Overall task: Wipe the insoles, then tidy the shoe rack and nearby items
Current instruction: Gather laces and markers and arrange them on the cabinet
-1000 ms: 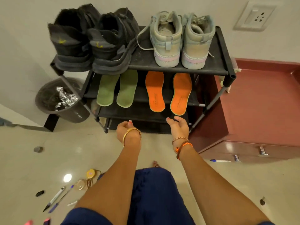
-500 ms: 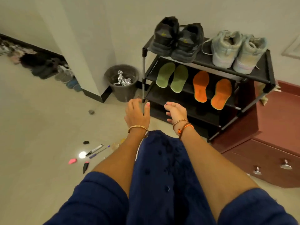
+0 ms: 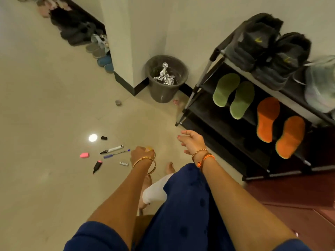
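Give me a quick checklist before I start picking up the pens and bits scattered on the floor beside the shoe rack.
1. Insoles on the rack: ok. The green insoles and the orange insoles lie in pairs on the middle shelf of the shoe rack.
2. Right hand free: ok, fingers relaxed, holding nothing.
3. Left hand free: cannot tell. It is down on a small yellow item, grip hidden.
4. Floor items within view: ok. Black marker, blue pen, pink eraser and highlighter lie apart on the floor.
5. Bin usable: ok, open, with crumpled foil inside.
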